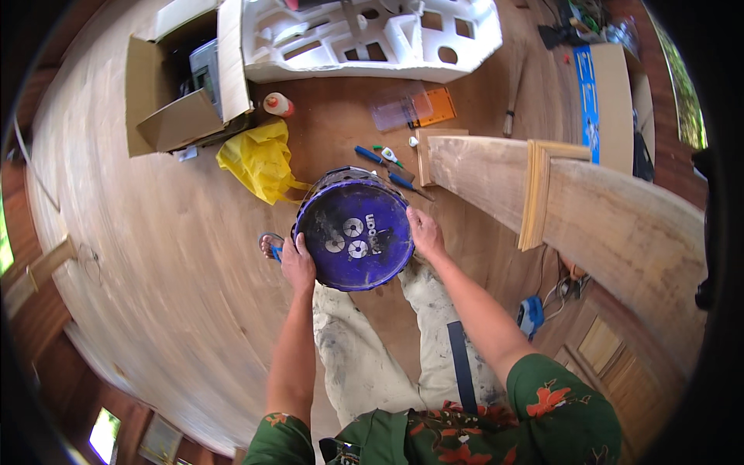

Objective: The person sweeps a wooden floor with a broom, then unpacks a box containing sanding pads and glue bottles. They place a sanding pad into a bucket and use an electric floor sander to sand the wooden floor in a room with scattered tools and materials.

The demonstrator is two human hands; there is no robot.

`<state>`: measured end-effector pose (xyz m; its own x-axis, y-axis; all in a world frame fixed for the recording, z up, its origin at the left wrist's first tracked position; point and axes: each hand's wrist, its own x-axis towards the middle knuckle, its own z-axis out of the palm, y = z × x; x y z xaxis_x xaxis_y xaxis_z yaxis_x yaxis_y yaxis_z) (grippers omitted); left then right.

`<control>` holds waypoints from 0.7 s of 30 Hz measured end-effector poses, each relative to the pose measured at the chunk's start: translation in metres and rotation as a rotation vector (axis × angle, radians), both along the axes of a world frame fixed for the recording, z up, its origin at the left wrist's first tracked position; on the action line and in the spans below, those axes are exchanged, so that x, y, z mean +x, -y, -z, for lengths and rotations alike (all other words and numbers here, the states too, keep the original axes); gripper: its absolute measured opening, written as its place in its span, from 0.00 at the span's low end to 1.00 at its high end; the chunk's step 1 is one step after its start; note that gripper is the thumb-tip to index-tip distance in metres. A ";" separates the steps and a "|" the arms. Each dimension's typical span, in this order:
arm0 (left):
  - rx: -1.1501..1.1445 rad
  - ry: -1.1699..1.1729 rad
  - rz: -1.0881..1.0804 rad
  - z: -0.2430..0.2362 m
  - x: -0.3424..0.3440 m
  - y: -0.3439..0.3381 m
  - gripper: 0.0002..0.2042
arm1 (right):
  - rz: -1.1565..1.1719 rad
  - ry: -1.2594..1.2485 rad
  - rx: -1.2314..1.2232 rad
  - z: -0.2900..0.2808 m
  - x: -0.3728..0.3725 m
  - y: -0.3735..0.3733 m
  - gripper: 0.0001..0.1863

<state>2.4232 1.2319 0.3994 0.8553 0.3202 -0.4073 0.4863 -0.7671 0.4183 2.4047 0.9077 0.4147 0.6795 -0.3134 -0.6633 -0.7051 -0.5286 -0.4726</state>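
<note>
Before my legs is a round bucket with a scuffed purple lid (pixel 341 213), its top facing me. A dark side wall shows past the far rim. My left hand (pixel 298 265) grips the left edge, thumb lying up along the rim. My right hand (pixel 425 233) holds the right edge; both hands' other fingers are partly hidden. Just beyond the bucket lie blue-handled tools (pixel 401 181) and a small white bottle with a green tip (pixel 390 156). A crumpled yellow plastic bag (pixel 260 161) lies to its far left.
An open cardboard box (pixel 147 101) and a white foam tray (pixel 372 66) stand at the far side. An orange case (pixel 436 106) and a red-and-white bottle (pixel 277 105) are nearer. A large wooden post (pixel 620 209) lies along the right, beside a blue power tool (pixel 531 316).
</note>
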 end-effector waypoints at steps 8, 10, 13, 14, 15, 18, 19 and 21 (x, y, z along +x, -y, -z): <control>-0.126 -0.161 -0.183 -0.005 -0.112 -0.039 0.22 | -0.057 -0.067 0.281 0.029 0.015 -0.005 0.33; -0.290 -0.268 -0.374 -0.012 -0.140 -0.040 0.22 | 0.135 -0.119 0.442 0.056 0.015 0.000 0.27; -0.597 -0.337 -0.733 -0.018 -0.167 -0.041 0.20 | 0.038 -0.009 0.212 0.121 0.011 0.014 0.21; -0.645 -0.346 -0.697 -0.017 -0.170 -0.044 0.19 | -0.046 0.002 0.032 0.150 0.014 0.021 0.19; -0.697 -0.378 -0.668 -0.017 -0.171 -0.054 0.18 | -0.016 0.057 -0.009 0.179 0.018 0.028 0.19; -0.873 -0.404 -0.683 -0.010 -0.173 -0.081 0.16 | 0.072 -0.078 -0.214 0.263 0.043 0.045 0.21; -0.856 -0.456 -0.599 -0.007 -0.172 -0.094 0.17 | 0.043 0.027 -0.262 0.286 0.053 0.047 0.24; -0.841 -0.539 -0.483 -0.002 -0.170 -0.113 0.17 | 0.005 0.175 -0.361 0.324 0.078 0.045 0.24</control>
<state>2.2528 1.3448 0.4013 0.3609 0.0188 -0.9324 0.9325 -0.0187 0.3606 2.4831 0.8623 0.0908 0.7702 -0.5092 -0.3842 -0.6337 -0.6792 -0.3703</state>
